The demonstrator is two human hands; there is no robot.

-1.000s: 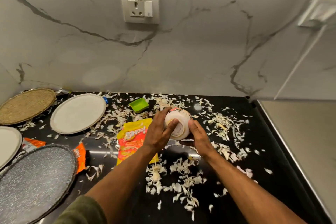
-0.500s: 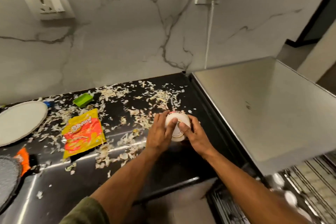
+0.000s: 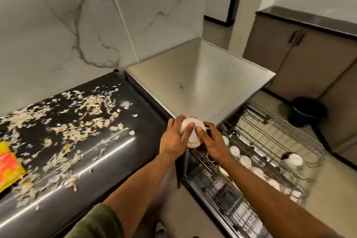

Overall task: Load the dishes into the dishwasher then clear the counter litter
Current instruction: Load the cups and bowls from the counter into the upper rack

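A small white bowl [image 3: 193, 138] with a red pattern near its rim is held upside down, its base toward me. My left hand [image 3: 174, 139] grips its left side and my right hand [image 3: 211, 142] grips its right side. The bowl hangs over the front corner of the steel dishwasher top [image 3: 201, 81], just above the inner end of the pulled-out wire rack [image 3: 270, 133]. Several white cups and bowls [image 3: 245, 161] sit in the rack's lower part. Pale shreds of litter [image 3: 77, 121] cover the black counter [image 3: 108, 152], and a yellow-orange snack wrapper [image 3: 8, 168] lies at its left edge.
A white cable [image 3: 124, 25] runs from a wall socket down behind the dishwasher. A dark bucket [image 3: 307, 111] stands on the floor beyond the rack. Grey cabinets [image 3: 301, 58] with a dark top line the right side.
Both hands have carried the bowl to the right, off the littered counter to the dishwasher corner above the rack. The view has swung right, so the plates at the left have left the frame.
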